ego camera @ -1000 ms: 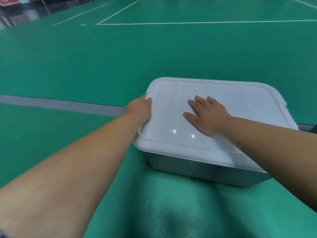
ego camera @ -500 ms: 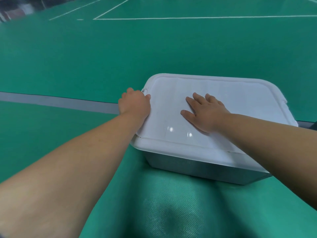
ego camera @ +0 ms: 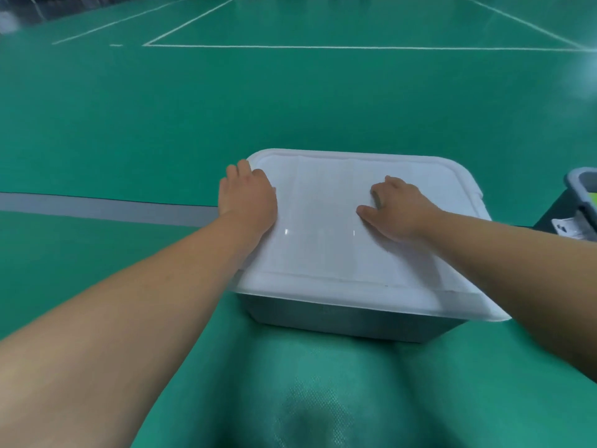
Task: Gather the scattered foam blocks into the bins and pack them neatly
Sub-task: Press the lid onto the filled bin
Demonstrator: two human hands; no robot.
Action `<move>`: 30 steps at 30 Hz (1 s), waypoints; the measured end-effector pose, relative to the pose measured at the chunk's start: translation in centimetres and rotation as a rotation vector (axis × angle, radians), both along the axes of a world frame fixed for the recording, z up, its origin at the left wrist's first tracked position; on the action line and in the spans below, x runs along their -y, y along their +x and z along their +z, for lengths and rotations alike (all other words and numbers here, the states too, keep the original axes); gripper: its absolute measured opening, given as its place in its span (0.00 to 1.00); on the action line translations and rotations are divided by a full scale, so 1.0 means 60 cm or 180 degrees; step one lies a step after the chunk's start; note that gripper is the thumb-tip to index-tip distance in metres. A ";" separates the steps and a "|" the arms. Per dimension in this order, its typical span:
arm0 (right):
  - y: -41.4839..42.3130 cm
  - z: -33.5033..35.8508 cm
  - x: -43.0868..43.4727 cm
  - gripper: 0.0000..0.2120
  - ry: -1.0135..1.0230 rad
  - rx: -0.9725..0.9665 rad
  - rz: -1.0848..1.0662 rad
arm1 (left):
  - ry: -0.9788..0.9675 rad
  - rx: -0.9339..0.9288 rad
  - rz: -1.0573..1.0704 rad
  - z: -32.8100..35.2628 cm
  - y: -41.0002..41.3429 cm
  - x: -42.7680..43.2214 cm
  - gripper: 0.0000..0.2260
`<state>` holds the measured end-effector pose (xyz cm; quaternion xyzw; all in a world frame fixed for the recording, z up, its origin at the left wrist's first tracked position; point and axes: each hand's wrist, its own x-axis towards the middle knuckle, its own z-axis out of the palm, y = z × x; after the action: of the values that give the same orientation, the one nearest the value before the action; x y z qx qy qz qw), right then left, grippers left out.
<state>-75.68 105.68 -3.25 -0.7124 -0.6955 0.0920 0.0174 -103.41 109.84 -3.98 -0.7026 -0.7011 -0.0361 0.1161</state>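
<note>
A grey rectangular plastic bin (ego camera: 339, 321) stands on a green sports-hall floor (ego camera: 290, 101), directly in front of the person and near the middle of the view. A white, slightly glossy plastic lid (ego camera: 323, 253) with rounded corners covers its whole top, so what it contains is hidden.

Two bare forearms reach in from the lower corners. The left hand (ego camera: 248, 197) lies across the lid's left edge close to the far-left corner, back of the hand up, with its fingers bending down over the rim. Whether they actually grip the rim cannot be told. The right hand (ego camera: 399, 211) rests on top of the lid, right of centre. Its fingers are loosely bent with their tips on the surface, its thumb stretches out to the left, and it holds nothing.

At the far right edge, apart from the first bin, the corner of a second grey bin (ego camera: 578, 182) shows, with a patch of lime green (ego camera: 592, 198) inside it, too cropped to identify.

A grey stripe (ego camera: 97, 206) crosses the floor behind the left arm. White court lines (ego camera: 323, 46) mark the floor in the distance.
</note>
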 end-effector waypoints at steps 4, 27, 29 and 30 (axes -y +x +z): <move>0.103 0.000 0.035 0.33 0.0254 0.0363 -0.0912 | -0.0540 0.0521 -0.1095 0.009 0.127 0.029 0.22; 0.207 -0.005 0.085 0.08 0.0512 0.0205 -0.1536 | -0.0844 0.0567 -0.2432 -0.042 0.349 0.121 0.32; 0.202 -0.004 0.088 0.07 0.0575 0.0142 -0.1568 | -0.0856 0.0570 -0.2423 -0.039 0.347 0.121 0.32; 0.202 -0.006 0.088 0.09 0.0574 0.0189 -0.1556 | -0.0858 0.0573 -0.2421 -0.038 0.347 0.120 0.32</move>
<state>-63.53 100.37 -3.62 -0.8573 -0.5083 0.0017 0.0822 -82.60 102.62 -6.26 -0.9145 -0.3974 -0.0455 -0.0604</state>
